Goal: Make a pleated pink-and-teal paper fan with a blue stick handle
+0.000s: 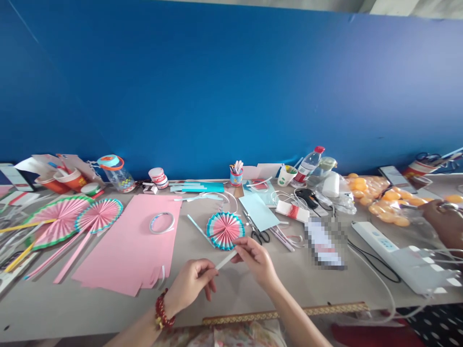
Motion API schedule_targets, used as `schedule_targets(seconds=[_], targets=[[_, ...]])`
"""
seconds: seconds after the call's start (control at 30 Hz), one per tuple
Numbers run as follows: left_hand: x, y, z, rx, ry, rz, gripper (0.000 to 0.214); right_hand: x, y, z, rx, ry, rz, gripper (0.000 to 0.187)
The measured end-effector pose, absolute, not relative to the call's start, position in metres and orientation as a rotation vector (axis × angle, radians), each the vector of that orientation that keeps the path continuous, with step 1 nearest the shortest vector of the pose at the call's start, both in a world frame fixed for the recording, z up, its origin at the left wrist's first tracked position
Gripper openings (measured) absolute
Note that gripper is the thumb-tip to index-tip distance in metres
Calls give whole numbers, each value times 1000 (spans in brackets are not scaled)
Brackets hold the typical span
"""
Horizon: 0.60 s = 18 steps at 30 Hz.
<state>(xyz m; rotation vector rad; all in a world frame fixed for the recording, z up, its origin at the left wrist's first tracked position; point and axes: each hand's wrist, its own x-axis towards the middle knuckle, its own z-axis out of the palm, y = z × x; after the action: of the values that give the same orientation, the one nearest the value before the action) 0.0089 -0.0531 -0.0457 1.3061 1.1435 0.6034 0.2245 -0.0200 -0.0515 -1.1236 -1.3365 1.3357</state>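
Note:
My left hand (193, 282), with a red bead bracelet on the wrist, and my right hand (256, 259) both pinch a thin white paper strip (226, 260) just above the grey table (231, 294). Each hand holds one end, fingers closed on it. Right behind the strip lies a small round pleated paper fan (225, 230) in pink and teal. A large pink paper sheet (134, 246) lies to the left of my left hand, with a roll of clear tape (161, 222) on it.
Two bigger pink fans (74, 217) lie at the left. Black scissors (259, 232), a light blue paper (258, 211), a power strip (376, 239), a water bottle (308, 165) and bags of orange balls (387, 205) sit right. Another person's hand (444, 219) is at the far right.

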Motion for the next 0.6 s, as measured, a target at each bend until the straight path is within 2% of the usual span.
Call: schedule_targets(seconds=[0.13,0.27,0.43,0.6], targets=[[11,-52,-49,1219,1119,633,46,220,-15,-50,-1103,-1147,1383,45],[13,-52,-49,1211,1125,672,47,222,-17,-48,-995,-971,1478,42],[16,-55,-47,1260,1111,688,41,220,-21,-47,-1021,-1057,1563,35],[18,-55,-43,1320,1075,678,38,215,-18,-48,-1079,-1065,1535,38]])
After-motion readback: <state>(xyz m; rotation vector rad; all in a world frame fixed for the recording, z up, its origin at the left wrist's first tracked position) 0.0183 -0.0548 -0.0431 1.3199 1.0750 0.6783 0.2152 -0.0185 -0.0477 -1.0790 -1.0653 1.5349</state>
